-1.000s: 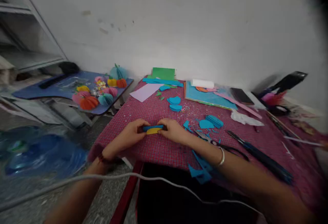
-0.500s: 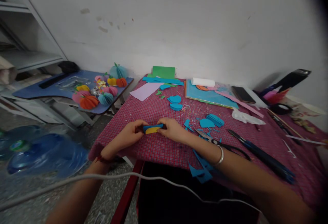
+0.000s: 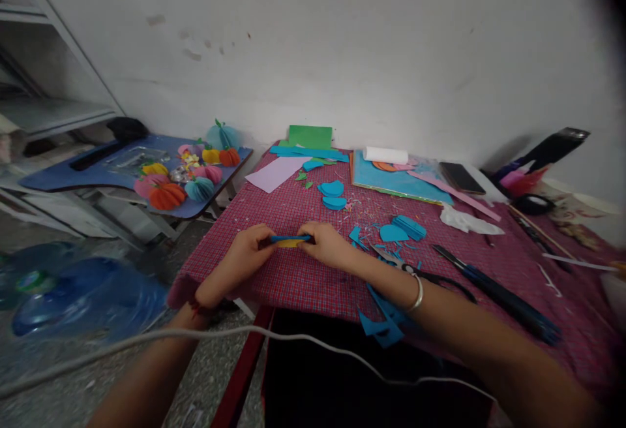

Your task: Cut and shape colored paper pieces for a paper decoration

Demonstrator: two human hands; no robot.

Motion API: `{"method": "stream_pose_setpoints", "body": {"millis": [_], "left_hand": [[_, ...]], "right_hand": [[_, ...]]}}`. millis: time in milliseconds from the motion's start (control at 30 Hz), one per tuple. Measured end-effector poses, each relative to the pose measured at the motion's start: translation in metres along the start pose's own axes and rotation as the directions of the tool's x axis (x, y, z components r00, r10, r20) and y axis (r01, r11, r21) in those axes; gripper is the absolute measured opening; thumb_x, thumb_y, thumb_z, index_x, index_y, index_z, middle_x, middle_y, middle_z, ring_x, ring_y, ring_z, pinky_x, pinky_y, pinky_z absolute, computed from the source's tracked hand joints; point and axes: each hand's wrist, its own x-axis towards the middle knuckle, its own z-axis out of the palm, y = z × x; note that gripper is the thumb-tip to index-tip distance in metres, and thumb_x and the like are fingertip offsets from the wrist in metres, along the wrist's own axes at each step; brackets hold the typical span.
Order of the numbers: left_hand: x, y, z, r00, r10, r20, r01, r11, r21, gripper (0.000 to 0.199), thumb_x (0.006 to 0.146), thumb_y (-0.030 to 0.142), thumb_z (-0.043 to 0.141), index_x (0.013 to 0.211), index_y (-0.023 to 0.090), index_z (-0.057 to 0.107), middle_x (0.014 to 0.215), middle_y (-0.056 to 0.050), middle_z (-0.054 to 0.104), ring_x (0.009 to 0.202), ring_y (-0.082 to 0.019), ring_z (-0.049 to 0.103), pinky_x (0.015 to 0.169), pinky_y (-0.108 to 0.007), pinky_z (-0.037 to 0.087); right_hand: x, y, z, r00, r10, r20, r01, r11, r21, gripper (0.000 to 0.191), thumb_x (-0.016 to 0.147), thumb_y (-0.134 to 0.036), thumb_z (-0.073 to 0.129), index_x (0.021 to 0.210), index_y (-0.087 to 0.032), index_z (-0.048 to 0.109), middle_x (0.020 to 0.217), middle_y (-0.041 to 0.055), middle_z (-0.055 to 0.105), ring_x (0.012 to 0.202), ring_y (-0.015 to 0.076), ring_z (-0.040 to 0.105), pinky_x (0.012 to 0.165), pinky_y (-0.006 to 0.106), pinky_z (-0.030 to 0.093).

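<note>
Between my two hands, low over the front of the checked cloth, is a small blue-and-yellow paper piece (image 3: 288,243), seen nearly edge-on. My left hand (image 3: 248,253) pinches its left end. At the other end, my right hand (image 3: 323,245) has its thumb and fingers closed on the paper. Folded blue paper rounds (image 3: 334,203) lie just beyond my hands. More blue paper pieces (image 3: 394,233) sit to the right, close to the scissors (image 3: 405,268), which are partly behind my right forearm.
A utility knife (image 3: 499,294) lies at right, near a phone (image 3: 462,177). Paper sheets (image 3: 391,180) and a white roll (image 3: 385,155) are at the back. On the blue side table (image 3: 53,177) stand paper pumpkins (image 3: 167,196). A white cable (image 3: 205,334) crosses in front.
The paper piece has tilted, so less of its yellow face shows. Both hands keep their hold and have barely shifted; the whole view has moved slightly.
</note>
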Motion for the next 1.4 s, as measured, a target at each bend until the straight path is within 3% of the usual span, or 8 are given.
{"method": "stream_pose_setpoints", "body": {"millis": [300,433,600,867,967,1067,1200,1400], "left_hand": [[-0.001,0.0,0.005,0.995,0.054,0.083,-0.059,0.996,0.069,0.017,0.081,0.022,0.052,0.064,0.018,0.056,0.068,0.0,0.05,0.069,-0.015,0.048,0.062,-0.026,0.036],[0.002,0.002,0.003,0.997,-0.041,0.067,0.046,0.996,-0.076,0.015,0.077,0.024,0.054,0.064,0.017,0.058,0.069,0.001,0.052,0.068,-0.014,0.048,0.063,-0.026,0.038],[0.009,0.015,-0.003,0.918,-0.243,0.314,0.376,0.787,-0.49,0.02,0.071,0.025,0.057,0.085,0.015,0.066,0.075,0.0,0.065,0.063,-0.013,0.053,0.06,-0.025,0.041],[0.018,0.034,0.002,0.904,-0.238,0.356,0.417,0.68,-0.603,0.021,0.059,0.022,0.061,0.078,0.015,0.067,0.074,-0.002,0.068,0.066,-0.015,0.057,0.063,-0.026,0.045],[0.02,0.038,0.006,0.904,-0.243,0.351,0.416,0.688,-0.595,0.023,0.06,0.024,0.064,0.08,0.014,0.067,0.074,-0.002,0.068,0.064,-0.014,0.056,0.062,-0.026,0.044],[0.021,0.039,0.011,0.93,-0.195,0.311,0.331,0.813,-0.479,0.022,0.065,0.031,0.065,0.079,0.014,0.067,0.069,-0.001,0.064,0.061,-0.013,0.053,0.059,-0.025,0.041],[0.018,0.035,0.017,0.99,-0.045,0.134,0.067,0.984,-0.163,0.022,0.074,0.033,0.06,0.06,0.016,0.06,0.059,0.002,0.051,0.058,-0.011,0.046,0.054,-0.022,0.035],[0.006,0.023,0.021,0.985,-0.062,0.16,0.062,0.998,0.001,0.012,0.077,0.024,0.055,0.074,0.016,0.063,0.068,0.0,0.059,0.066,-0.013,0.052,0.061,-0.024,0.04]], "right_hand": [[0.002,0.0,0.0,0.998,-0.006,0.063,0.008,0.999,-0.031,0.006,0.075,-0.009,0.061,0.077,-0.014,0.064,0.074,0.0013,0.059,0.07,0.0123,0.052,0.064,0.022,0.035],[0.005,0.0,-0.003,0.986,0.101,0.129,-0.114,0.989,0.098,0.002,0.076,-0.013,0.062,0.074,-0.014,0.062,0.065,-0.001,0.056,0.06,0.0106,0.051,0.056,0.022,0.036],[0.005,-0.002,-0.016,0.895,0.239,0.378,-0.428,0.701,0.57,0.027,0.087,-0.037,0.053,0.073,-0.014,0.057,0.061,-0.0014,0.058,0.046,0.0068,0.05,0.041,0.017,0.037],[-0.015,-0.005,-0.038,0.883,0.224,0.413,-0.467,0.506,0.725,0.042,0.079,-0.055,0.06,0.071,-0.015,0.056,0.048,-0.0045,0.051,0.043,0.0073,0.052,0.037,0.016,0.035],[-0.023,-0.002,-0.044,0.901,0.219,0.374,-0.43,0.551,0.715,0.035,0.084,-0.049,0.057,0.076,-0.015,0.056,0.05,-0.0051,0.051,0.042,0.0073,0.049,0.039,0.017,0.034],[-0.028,0.006,-0.045,0.955,0.176,0.238,-0.29,0.725,0.625,0.015,0.083,-0.029,0.06,0.079,-0.015,0.058,0.058,-0.0047,0.054,0.049,0.0077,0.049,0.047,0.019,0.036],[-0.033,0.016,-0.038,0.999,-0.037,0.016,0.033,0.983,0.182,0.005,0.075,-0.01,0.063,0.073,-0.014,0.061,0.07,-0.0014,0.055,0.067,0.0113,0.05,0.063,0.022,0.037],[-0.035,0.015,-0.019,0.988,-0.151,-0.028,0.149,0.985,-0.089,0.009,0.082,-0.011,0.057,0.075,-0.015,0.061,0.074,0.0016,0.054,0.071,0.0134,0.05,0.066,0.023,0.036]]}}
